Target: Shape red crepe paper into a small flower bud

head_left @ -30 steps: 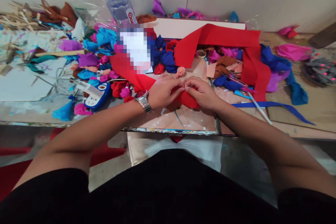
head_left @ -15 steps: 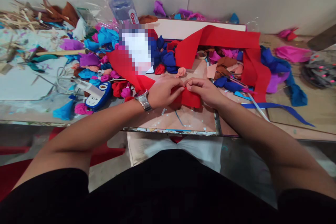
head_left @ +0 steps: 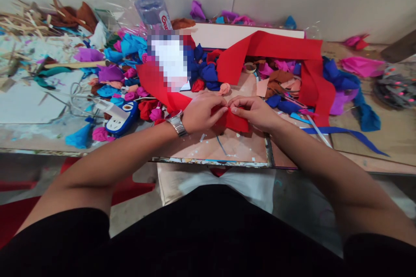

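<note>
A piece of red crepe paper [head_left: 234, 123] is pinched along its upper edge between my two hands, just above the tabletop. My left hand [head_left: 204, 113], with a metal watch [head_left: 177, 123] on the wrist, grips it by thumb and forefinger. From the other side, my right hand [head_left: 257, 113] pinches the same paper, its fingertips almost touching the left ones. A long red crepe strip [head_left: 159, 91] runs out behind my left hand. Just beyond my fingers sits a small peach crepe-paper bud [head_left: 224, 89]. The innermost fingertips partly hide the pinched edge.
A lit phone [head_left: 172, 62], blurred out, leans among crumpled paper flowers behind my left hand. A bottle [head_left: 152, 8] stands at the back. A blue power strip [head_left: 123, 119] lies left, wooden sticks [head_left: 22, 19] far left. Another red strip [head_left: 282, 46] drapes over scraps at right.
My fingertips have shifted very slightly along the pinched edge of the red crepe paper. The long strip at the left has moved a little to the right.
</note>
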{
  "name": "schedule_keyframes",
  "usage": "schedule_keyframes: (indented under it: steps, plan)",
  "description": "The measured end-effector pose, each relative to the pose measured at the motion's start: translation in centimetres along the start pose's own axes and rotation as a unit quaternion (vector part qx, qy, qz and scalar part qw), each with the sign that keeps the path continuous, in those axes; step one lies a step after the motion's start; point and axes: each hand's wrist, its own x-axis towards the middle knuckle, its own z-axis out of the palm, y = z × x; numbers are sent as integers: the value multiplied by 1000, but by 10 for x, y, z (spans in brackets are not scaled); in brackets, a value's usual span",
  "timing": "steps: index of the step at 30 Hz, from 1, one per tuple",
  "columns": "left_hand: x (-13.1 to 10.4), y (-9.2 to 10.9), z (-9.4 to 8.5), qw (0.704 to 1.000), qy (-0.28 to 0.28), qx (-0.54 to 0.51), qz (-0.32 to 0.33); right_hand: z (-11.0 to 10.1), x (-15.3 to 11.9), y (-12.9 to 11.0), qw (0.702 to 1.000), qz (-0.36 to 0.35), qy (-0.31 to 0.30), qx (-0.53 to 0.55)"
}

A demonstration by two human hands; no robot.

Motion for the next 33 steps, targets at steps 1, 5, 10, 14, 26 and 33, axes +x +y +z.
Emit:
schedule_keyframes:
  steps: [1,5,10,14,26,33]
  plan:
    - [0,0,-1,1000,-1,0,-3,-2,1,0,1000,-4,-8,-7]
    - [-1,1,-1,1000,-4,1,-3,-8,2,3,1000,18,-24,2]
    - [-1,0,-1,1000,2,-4,7,-11,3,7,997,47,-44,38]
    - [-1,2,-2,1000,9,-16,19,-14,4,6,996,50,-52,58]
    - [2,0,-7,999,-23,-25,6,-22,7,-7,995,61,-66,45]
    - [2,-9,-8,999,-24,18,-23,-37,8,-14,993,57,-99,16]
